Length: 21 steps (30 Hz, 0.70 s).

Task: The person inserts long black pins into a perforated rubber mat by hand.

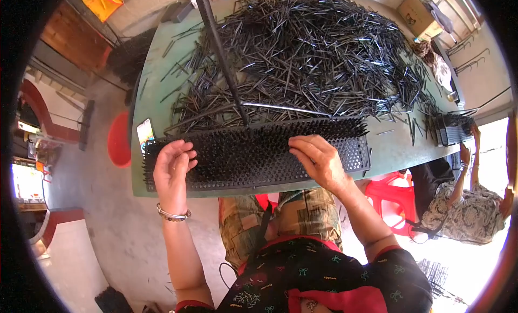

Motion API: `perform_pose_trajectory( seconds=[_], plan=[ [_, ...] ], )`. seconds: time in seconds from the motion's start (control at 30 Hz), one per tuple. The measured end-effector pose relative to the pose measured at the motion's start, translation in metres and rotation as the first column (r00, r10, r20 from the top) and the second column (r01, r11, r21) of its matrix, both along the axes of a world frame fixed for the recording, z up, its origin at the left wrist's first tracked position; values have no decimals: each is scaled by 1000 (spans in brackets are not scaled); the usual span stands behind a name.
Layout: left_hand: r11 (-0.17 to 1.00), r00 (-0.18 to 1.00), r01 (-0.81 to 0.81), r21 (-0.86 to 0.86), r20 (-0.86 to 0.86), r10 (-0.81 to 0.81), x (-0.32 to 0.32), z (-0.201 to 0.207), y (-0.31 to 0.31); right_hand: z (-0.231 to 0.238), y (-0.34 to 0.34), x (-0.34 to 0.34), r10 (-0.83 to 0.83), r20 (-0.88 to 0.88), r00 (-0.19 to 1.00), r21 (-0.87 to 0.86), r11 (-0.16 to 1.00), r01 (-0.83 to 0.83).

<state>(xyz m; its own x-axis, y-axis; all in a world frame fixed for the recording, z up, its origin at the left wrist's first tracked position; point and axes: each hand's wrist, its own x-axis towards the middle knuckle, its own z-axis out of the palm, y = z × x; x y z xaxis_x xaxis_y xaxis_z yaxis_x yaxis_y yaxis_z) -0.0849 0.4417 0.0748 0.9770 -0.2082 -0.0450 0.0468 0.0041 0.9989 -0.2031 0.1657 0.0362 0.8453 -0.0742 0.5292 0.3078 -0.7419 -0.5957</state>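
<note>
Over the black tray (353,162), our left hand (174,168) hangs half-open at nine o'clock; at three, we cannot tell whether our right hand (319,159) grasps anything.

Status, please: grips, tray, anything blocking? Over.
Left grip, right grip curled, contents unclear. Tray bristled, some right-end holes bare. Dark bar ends by far edge.

My tray (353,161) looks matt plastic, the sticks (318,54) in the upper middle glossy, the box (415,17) at upper right dull cardboard.
</note>
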Motion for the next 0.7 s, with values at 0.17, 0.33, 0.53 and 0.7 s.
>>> perform_pose_trajectory(
  seconds=[0.17,0.33,0.53,0.7],
  plan=[
    [999,999,33,29,-4,-32,6,3,1,6,1,2,-40,-25,999,-131,991,37],
    [996,998,48,77,35,-51,32,10,-1,8,3,0,-91,-18,996,-150,985,88],
    [781,957,150,607,109,-268,148,-27,30,4,10,1,-203,30,979,-117,972,206],
    [445,927,300,844,-148,-345,216,-50,2,-3,6,1,-191,-22,981,-171,968,185]
  ],
)
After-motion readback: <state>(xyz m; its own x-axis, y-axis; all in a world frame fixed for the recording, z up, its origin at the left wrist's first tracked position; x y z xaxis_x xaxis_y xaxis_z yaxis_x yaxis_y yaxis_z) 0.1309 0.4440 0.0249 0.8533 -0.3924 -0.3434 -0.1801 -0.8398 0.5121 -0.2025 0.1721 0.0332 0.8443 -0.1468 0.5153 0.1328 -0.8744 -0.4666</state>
